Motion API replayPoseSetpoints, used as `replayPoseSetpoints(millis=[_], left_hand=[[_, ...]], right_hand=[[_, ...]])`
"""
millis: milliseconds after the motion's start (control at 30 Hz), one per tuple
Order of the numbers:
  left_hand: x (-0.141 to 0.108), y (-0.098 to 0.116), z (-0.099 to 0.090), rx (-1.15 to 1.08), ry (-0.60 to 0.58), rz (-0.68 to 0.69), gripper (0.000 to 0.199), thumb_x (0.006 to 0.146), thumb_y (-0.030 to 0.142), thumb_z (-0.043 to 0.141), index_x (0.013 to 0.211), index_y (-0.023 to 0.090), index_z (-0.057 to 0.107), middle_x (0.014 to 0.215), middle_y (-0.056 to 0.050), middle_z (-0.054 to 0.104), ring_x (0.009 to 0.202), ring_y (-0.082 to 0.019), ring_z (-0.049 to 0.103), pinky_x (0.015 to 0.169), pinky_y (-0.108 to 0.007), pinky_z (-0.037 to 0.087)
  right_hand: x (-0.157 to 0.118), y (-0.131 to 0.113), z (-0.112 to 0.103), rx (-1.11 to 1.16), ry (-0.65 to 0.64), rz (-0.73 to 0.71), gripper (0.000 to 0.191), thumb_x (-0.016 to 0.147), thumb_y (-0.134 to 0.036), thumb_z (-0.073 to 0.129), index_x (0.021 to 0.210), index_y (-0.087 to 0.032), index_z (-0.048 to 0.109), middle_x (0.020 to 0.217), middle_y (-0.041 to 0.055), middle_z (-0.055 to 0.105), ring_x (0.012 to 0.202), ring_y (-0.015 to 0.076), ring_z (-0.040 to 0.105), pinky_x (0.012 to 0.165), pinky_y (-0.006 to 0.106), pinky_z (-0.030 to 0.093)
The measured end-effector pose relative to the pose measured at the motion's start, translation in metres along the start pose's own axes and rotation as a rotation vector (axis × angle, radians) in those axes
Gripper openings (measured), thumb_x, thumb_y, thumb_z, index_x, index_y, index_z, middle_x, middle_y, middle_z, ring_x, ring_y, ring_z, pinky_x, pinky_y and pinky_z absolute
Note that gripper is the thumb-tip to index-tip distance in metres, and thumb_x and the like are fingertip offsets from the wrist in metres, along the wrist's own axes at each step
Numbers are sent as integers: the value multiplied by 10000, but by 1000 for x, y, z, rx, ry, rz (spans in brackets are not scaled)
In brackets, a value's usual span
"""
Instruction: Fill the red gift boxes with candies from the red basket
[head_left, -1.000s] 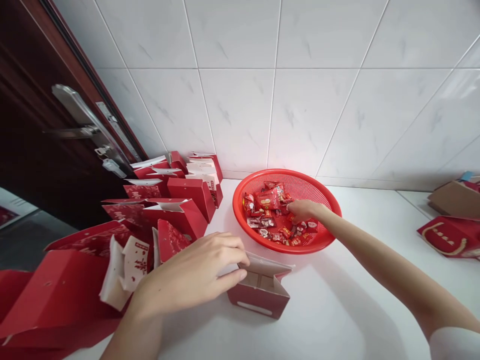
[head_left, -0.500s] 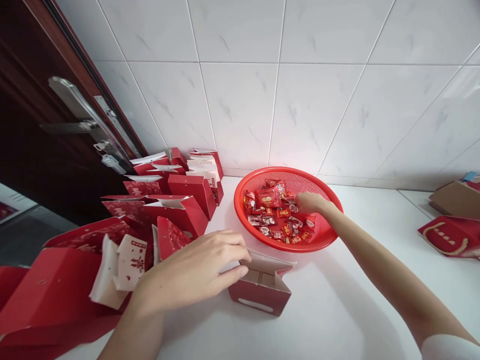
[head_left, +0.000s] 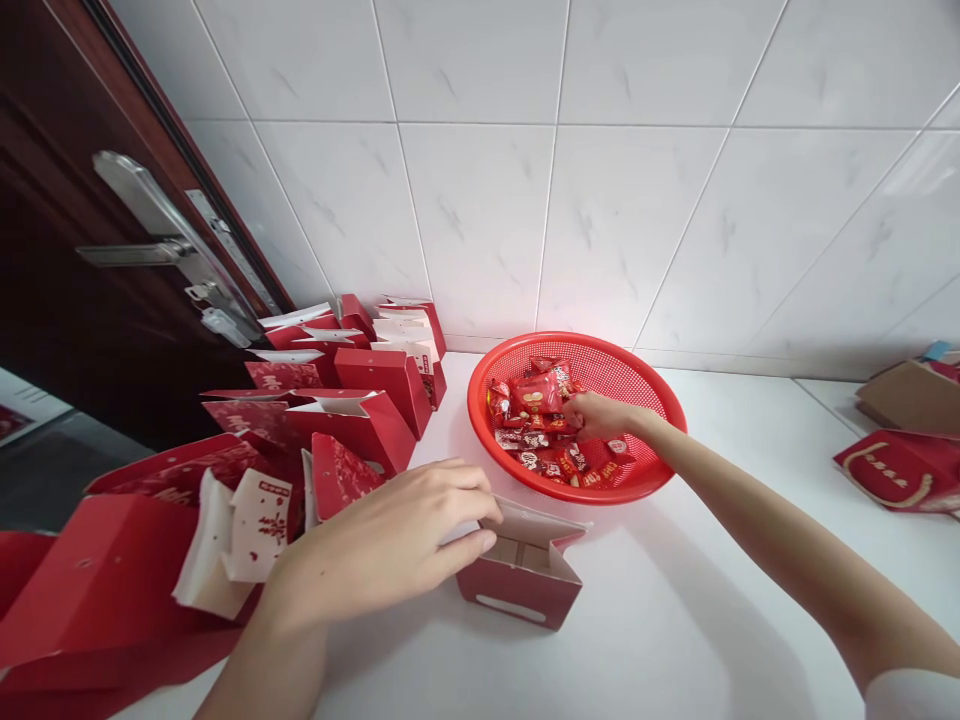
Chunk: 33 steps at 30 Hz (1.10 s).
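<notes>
My left hand [head_left: 424, 535] grips the left edge of a small open red gift box [head_left: 517, 592], thumb outside and fingers over its rim. The box stands upright on the white tabletop, and its bare cardboard inside shows. My right hand [head_left: 600, 415] reaches into a red plastic colander [head_left: 652, 475], fingers curled down among wrapped candies [head_left: 551, 462]. A larger red candy packet [head_left: 538, 393] lies right beside those fingertips. Whatever the right fingers pinch is hidden by the hand.
Several red gift boxes [head_left: 386, 390] stand in rows on the left, beside a dark door with a metal handle [head_left: 135, 255]. A tiled wall [head_left: 480, 200] rises behind the colander. On the right lie a red box with a rope handle [head_left: 892, 472] and a brown carton [head_left: 904, 400].
My right hand has moved left inside the colander, toward the larger red packet, and some candies beneath it have shifted. My left hand and the box have stayed in place.
</notes>
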<state>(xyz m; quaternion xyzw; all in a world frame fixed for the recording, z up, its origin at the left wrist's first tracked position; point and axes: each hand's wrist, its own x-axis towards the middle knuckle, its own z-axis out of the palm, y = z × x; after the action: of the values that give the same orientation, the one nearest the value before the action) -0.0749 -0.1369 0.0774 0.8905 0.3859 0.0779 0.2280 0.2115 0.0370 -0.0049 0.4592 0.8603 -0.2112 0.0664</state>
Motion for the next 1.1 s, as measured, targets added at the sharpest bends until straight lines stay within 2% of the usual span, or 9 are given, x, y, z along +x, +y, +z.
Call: replayPoseSetpoints(millis=[267, 400, 633, 700, 767, 833, 900, 1000, 1100], left_hand=[[0, 0, 0, -4, 6, 11, 310, 1039, 243, 496, 919, 236, 783, 940, -44, 706, 857, -193, 674, 774, -274, 500], [2, 0, 0, -10, 10, 39, 292, 1030, 213, 517, 932, 245, 790, 970, -33, 717, 855, -181, 690, 764, -266, 496], [6, 2, -4, -35, 13, 77, 247, 1013, 219, 559, 926, 249, 788, 1235, -35, 712, 1023, -198, 727, 851, -269, 527], [7, 3, -5, -100, 87, 100, 270, 1024, 264, 561, 840, 233, 756, 1240, -37, 716, 1071, -201, 722, 884, -271, 537], [11, 3, -4, -184, 275, 87, 256, 1017, 304, 590, 804, 219, 704, 1174, -38, 739, 1075, -199, 718, 920, -280, 545], [16, 3, -2, -277, 527, 20, 163, 988, 352, 646, 895, 223, 682, 1100, -40, 754, 1053, -203, 718, 947, -307, 561], [23, 2, 2, -373, 675, -59, 200, 951, 407, 700, 1041, 230, 677, 1089, -43, 758, 1030, -211, 725, 946, -333, 584], [30, -2, 7, -520, 666, -110, 351, 920, 464, 736, 1182, 237, 679, 1096, -45, 771, 989, -217, 743, 877, -323, 621], [33, -6, 10, -576, 684, -157, 391, 937, 488, 714, 1229, 230, 698, 1081, -53, 782, 969, -223, 744, 801, -294, 624]], right_hand=[[-2, 1, -8, 328, 66, -187, 157, 825, -301, 694, 832, -190, 583, 875, 15, 648, 822, 185, 604, 717, 290, 468], [-3, 3, -10, 454, 121, -205, 146, 822, -317, 664, 841, -180, 617, 831, 28, 667, 805, 196, 643, 705, 305, 507], [-19, -20, -26, 870, 293, -265, 320, 812, -457, 780, 870, -169, 652, 779, 19, 706, 706, 175, 671, 637, 295, 517], [-32, -36, -33, 934, 363, -278, 324, 817, -454, 814, 847, -172, 656, 763, 12, 704, 670, 155, 654, 598, 274, 501], [-47, -56, -37, 1023, 410, -311, 314, 832, -445, 830, 857, -177, 668, 784, 15, 712, 683, 153, 660, 590, 266, 509], [-59, -78, -38, 1074, 427, -420, 311, 821, -427, 860, 818, -177, 676, 763, 12, 700, 671, 144, 646, 601, 268, 520], [-66, -99, -36, 1101, 435, -586, 293, 813, -401, 879, 810, -176, 692, 756, 8, 692, 672, 142, 638, 615, 274, 531], [-65, -120, -31, 1049, 441, -710, 241, 876, -378, 830, 827, -176, 708, 774, 10, 697, 698, 138, 642, 639, 271, 532], [-54, -116, -33, 1011, 391, -706, 234, 930, -393, 763, 881, -169, 714, 815, 21, 708, 729, 141, 656, 677, 276, 546]])
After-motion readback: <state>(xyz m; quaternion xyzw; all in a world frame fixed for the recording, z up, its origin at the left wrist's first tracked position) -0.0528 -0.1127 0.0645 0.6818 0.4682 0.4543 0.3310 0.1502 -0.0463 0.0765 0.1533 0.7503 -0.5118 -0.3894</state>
